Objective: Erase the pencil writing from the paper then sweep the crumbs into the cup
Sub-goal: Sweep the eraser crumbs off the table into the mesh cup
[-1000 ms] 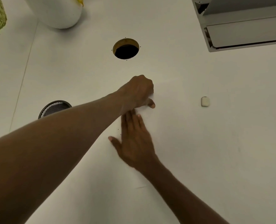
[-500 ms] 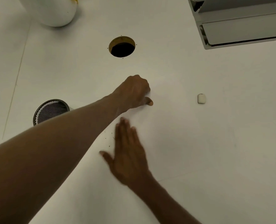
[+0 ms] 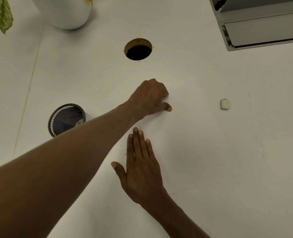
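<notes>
A white sheet of paper (image 3: 185,143) lies on the white desk, barely distinct from it; I cannot make out any writing. My left hand (image 3: 151,98) reaches in from the left, fingers curled, thumb pressing down on the sheet's upper part. My right hand (image 3: 140,170) lies flat and open on the paper, fingers together and pointing away from me. A few dark crumbs (image 3: 125,154) sit just left of its fingers. The black mesh cup (image 3: 66,119) stands to the left, partly behind my left forearm. A small white eraser (image 3: 225,104) rests alone to the right.
A round cable hole (image 3: 138,49) opens in the desk beyond my hands. A white pot (image 3: 68,12) with a green leaf (image 3: 2,16) stands at the far left. A grey tray unit (image 3: 262,26) fills the far right corner.
My right hand has slid back towards me and slightly left across the paper, away from my left hand. My left hand has stayed pressed in place.
</notes>
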